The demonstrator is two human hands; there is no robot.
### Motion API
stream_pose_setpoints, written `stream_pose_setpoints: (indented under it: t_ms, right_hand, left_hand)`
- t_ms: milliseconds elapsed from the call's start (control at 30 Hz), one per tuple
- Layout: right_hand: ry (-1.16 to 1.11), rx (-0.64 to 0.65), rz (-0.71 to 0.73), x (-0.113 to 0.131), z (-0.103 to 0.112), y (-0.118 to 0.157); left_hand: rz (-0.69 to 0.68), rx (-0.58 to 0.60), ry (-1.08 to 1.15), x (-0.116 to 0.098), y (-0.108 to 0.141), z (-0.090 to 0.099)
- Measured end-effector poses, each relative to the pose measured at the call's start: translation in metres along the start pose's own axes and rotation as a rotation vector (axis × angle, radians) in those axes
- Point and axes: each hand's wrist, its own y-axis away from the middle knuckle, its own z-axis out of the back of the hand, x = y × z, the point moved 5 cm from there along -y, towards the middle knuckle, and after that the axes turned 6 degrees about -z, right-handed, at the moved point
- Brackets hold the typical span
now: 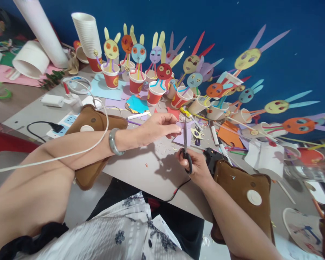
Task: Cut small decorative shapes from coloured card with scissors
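My right hand [196,166] is closed around the black handles of a pair of scissors [185,135], whose blades point upward and look nearly together. Just left of the blades, my left hand [158,128] has its thumb and fingertips in a pinch. Whatever is between those fingertips is too small or hidden to make out. Behind the blades appears a piece of purple paper [181,140]; whether my left fingers touch it I cannot tell. Beyond my hands, a pale yellow cut-out [197,134] lies among pens and paper scraps.
Paper cups with rabbit-faced figures, such as a red one [164,71], line the blue wall. Brown cushions lie under my left forearm [82,117] and by my right forearm [241,202]. A white cable [94,146] crosses my left arm. A power strip [62,126] sits left.
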Motion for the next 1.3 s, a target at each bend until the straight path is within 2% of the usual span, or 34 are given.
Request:
stream_pose_setpoints:
  t_ms: [1300]
  right_hand:
    - [-0.001, -0.050, -0.025, -0.0063, 0.0014, -0.0034]
  left_hand:
    - [0.054, -0.107, 0.019, -0.0046, 0.0001, 0.0027]
